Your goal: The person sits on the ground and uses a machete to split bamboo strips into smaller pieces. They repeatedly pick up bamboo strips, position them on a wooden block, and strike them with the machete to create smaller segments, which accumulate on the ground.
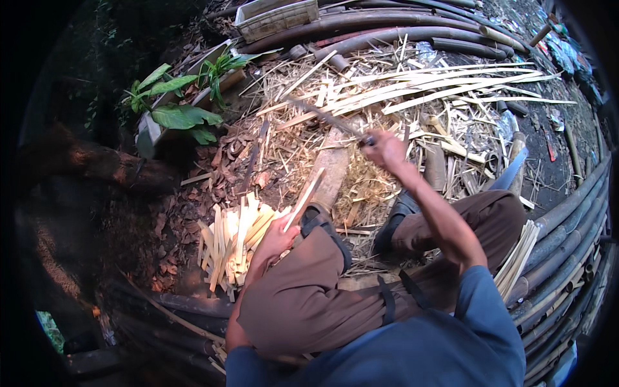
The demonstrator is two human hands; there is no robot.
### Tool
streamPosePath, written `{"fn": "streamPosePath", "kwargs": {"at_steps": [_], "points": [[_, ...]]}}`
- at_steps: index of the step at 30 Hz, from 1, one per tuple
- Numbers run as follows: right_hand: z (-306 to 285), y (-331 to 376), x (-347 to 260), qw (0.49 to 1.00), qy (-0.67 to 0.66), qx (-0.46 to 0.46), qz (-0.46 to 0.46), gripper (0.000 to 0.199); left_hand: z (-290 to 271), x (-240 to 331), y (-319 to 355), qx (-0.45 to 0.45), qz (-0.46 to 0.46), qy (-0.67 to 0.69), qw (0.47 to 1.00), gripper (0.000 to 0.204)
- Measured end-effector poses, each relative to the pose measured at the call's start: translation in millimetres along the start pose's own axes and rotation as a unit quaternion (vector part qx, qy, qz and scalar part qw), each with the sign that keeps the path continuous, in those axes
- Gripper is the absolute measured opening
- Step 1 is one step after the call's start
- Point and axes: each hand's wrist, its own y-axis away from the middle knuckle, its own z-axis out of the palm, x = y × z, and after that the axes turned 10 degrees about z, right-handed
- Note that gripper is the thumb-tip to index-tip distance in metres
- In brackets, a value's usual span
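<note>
My right hand is raised over the ground and grips the handle of a long machete, whose blade points up and to the left. My left hand holds a short, pale bamboo stick upright beside my left knee. A wooden chopping block lies on the ground between the two hands. Just left of my left hand sits a pile of short split bamboo pieces.
Long split bamboo strips and shavings cover the ground ahead. Whole bamboo poles lie stacked at the right and along the top. A saw rests by my right knee. Green plants grow at the upper left.
</note>
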Motion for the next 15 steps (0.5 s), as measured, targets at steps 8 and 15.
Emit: {"fn": "streamPosePath", "kwargs": {"at_steps": [8,15], "points": [[40,29,-25,0.977,-0.176,-0.041,-0.115,0.025,-23,25,-30,-0.256,0.068,0.527,0.808,0.1],[89,53,-63,0.954,-0.291,-0.064,-0.007,0.041,53,-26,-100,0.244,0.397,0.141,0.873,0.044]]}}
